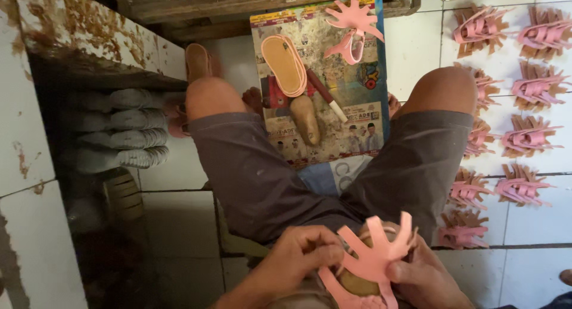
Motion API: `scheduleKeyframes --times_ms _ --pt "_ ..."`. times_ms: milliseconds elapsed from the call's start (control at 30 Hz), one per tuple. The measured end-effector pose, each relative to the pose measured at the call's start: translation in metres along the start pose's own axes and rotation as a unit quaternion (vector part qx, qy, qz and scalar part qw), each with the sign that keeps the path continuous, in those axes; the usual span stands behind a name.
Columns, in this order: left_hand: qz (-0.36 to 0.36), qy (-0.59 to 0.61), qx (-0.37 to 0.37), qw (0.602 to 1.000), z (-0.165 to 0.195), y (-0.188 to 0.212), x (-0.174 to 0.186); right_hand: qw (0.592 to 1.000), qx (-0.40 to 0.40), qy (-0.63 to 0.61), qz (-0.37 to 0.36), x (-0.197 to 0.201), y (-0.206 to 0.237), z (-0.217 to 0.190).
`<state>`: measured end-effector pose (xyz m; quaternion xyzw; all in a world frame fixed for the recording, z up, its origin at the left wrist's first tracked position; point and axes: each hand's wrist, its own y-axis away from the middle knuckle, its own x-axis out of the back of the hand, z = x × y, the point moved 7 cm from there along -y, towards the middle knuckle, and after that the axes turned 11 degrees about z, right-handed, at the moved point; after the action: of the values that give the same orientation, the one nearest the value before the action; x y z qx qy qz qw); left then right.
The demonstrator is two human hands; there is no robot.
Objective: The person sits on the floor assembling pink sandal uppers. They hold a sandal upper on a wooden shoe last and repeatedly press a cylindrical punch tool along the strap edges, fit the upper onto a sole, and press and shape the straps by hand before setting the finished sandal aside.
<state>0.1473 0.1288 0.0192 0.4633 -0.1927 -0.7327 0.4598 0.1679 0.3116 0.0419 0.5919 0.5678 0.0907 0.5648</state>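
Floor point(417, 41): white tile. A printed sheet point(357, 100) lies between the seated person's knees.

Finished pink uppers point(527, 136): eleven show in rows along the floor's right edge, one partly hidden behind the right thigh.

On the sheet: one tan insole point(284, 65) near its upper left, one wooden last point(305, 118) at centre, one brush point(325, 94) touching the last, one pink strap piece point(354, 17) with a looped strap point(347, 47) at the upper right corner.

Work piece: one pink strap upper point(372, 255), held over the lap at the bottom edge of view, draped on a tan form point(357, 282).

Left hand point(298, 258): fingers closed, pinching a strap near the piece's centre. Right hand point(426, 276): grasping the piece's right side, thumb pressed on a strap.

Procedure, as judged: keep the right hand's grip steady so the piece does not shift on the form. Pull each strap flat and untwisted. Seat the straps evenly, matching the finished uppers.
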Motion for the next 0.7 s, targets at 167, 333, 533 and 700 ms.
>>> scheduleKeyframes --times_ms 167,333,533,700 --pt "-0.034 0.230 0.019 0.972 -0.029 -0.018 0.006 0.999 -0.018 0.022 0.043 -0.028 -0.014 -0.012" --pt "0.032 0.278 0.061 0.958 -0.036 -0.021 0.019 0.999 0.007 0.050 0.022 -0.057 -0.023 -0.026" --pt "-0.006 0.258 0.017 0.966 -0.016 -0.010 0.007 0.999 -0.016 0.027 -0.019 -0.052 -0.018 -0.017" --pt "-0.010 0.164 0.067 0.984 -0.016 -0.003 -0.007 0.997 -0.046 -0.027 -0.047 -0.015 -0.013 -0.006"
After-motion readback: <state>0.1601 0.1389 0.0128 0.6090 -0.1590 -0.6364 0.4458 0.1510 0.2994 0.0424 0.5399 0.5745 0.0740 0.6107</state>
